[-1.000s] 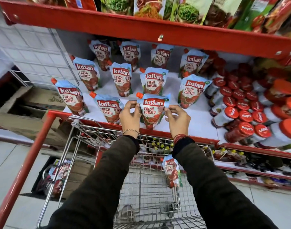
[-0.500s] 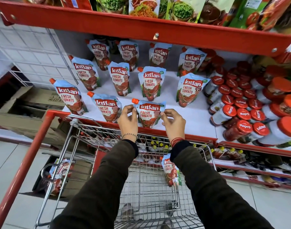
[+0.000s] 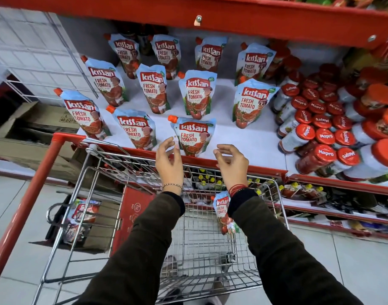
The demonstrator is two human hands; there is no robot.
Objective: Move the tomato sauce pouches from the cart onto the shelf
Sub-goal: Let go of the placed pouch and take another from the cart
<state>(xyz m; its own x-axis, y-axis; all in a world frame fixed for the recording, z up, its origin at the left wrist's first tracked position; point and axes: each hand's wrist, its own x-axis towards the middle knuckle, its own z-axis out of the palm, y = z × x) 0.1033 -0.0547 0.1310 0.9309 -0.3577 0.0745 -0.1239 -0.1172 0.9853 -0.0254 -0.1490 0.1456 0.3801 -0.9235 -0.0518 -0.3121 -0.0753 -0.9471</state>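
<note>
With both hands empty, fingers loosely spread, we hover left hand (image 3: pixel 170 160) and right hand (image 3: pixel 231 161) before the front pouch (image 3: pixel 194 136) on the shelf (image 3: pixel 254 139) | last pouch (image 3: pixel 222 213) stands in the cart (image 3: pixel 122 216) | grip its upper body, set it upright.

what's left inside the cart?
One tomato sauce pouch stands against the far wall of the cart, partly hidden by the right sleeve. The sleeves cover much of the basket floor, so more there can't be ruled out.
</note>
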